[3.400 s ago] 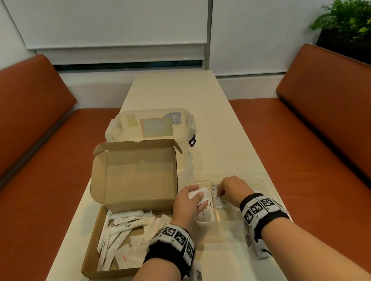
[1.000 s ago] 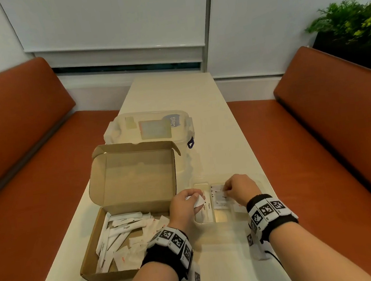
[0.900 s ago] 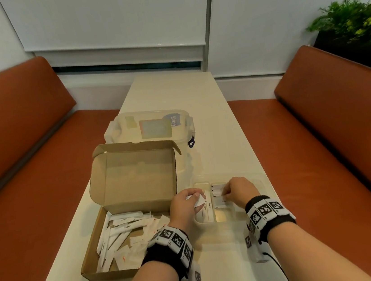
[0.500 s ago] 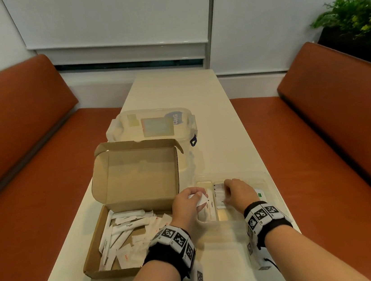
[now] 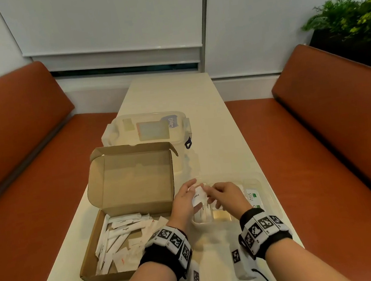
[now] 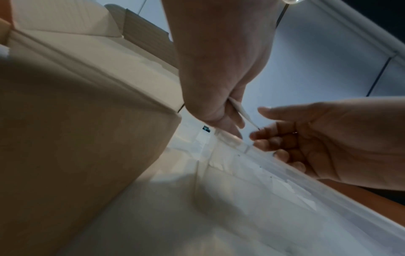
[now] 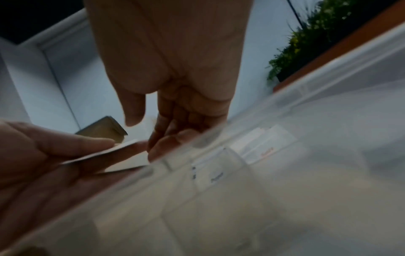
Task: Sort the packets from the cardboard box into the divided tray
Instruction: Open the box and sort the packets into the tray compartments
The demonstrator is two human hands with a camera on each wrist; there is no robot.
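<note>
Two hands meet over the divided tray (image 5: pixel 268 196): left hand (image 5: pixel 184 203) pinches a white packet (image 5: pixel 198 196) for sorting, right hand (image 5: pixel 227 195), fingers loosely curled and empty, reaches to take it.

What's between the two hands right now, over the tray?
A small white packet: the left hand pinches it, and the right hand reaches its fingertips to the packet's edge above the divided tray. Head and left wrist views both show it.
</note>
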